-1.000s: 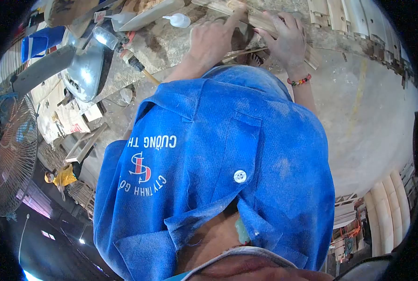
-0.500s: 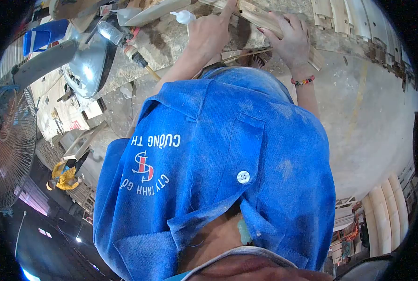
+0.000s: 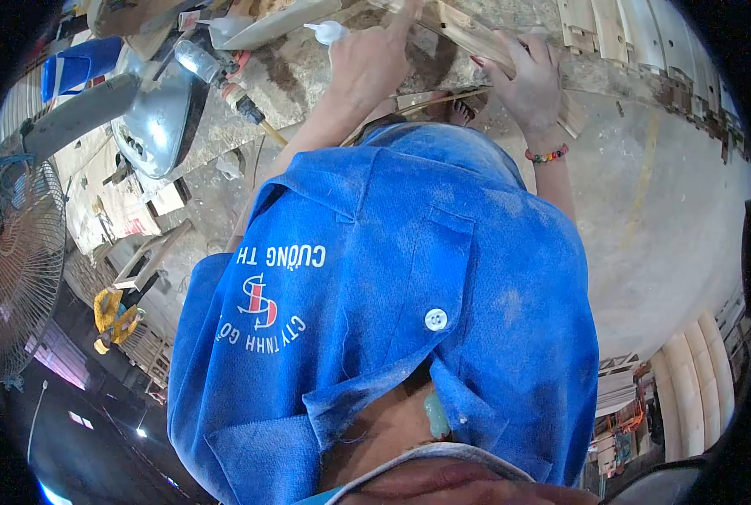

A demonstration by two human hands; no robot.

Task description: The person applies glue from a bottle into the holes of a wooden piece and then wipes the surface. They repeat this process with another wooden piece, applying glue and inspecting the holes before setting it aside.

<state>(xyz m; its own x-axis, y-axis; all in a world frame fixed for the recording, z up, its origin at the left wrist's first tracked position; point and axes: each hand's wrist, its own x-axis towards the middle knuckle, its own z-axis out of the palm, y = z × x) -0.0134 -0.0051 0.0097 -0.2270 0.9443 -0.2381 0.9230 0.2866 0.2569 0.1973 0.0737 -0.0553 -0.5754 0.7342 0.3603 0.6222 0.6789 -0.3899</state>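
My left hand (image 3: 369,69) is at the top of the view with its index finger stretched out to the far end of a pale wooden piece (image 3: 464,32). Its other fingers are curled, and a small white squeeze bottle (image 3: 329,32) pokes out on its left side, nozzle pointing left. The bottle seems held in the curled fingers, which partly hide it. My right hand (image 3: 529,82), with a beaded bracelet on the wrist, grips the near part of the wooden piece, which slants down to the right below the palm.
Left of my hands are a clear bottle with a hose fitting (image 3: 197,59) and a large metal lamp-like shade (image 3: 152,126). A caged fan (image 3: 22,261) stands at far left, with a person in yellow (image 3: 114,316) beyond. Curved wooden parts (image 3: 620,34) line the upper right.
My left hand and the white bottle have shifted slightly down and left. My right hand has moved a little lower, still on the wooden piece. The person in yellow has changed posture.
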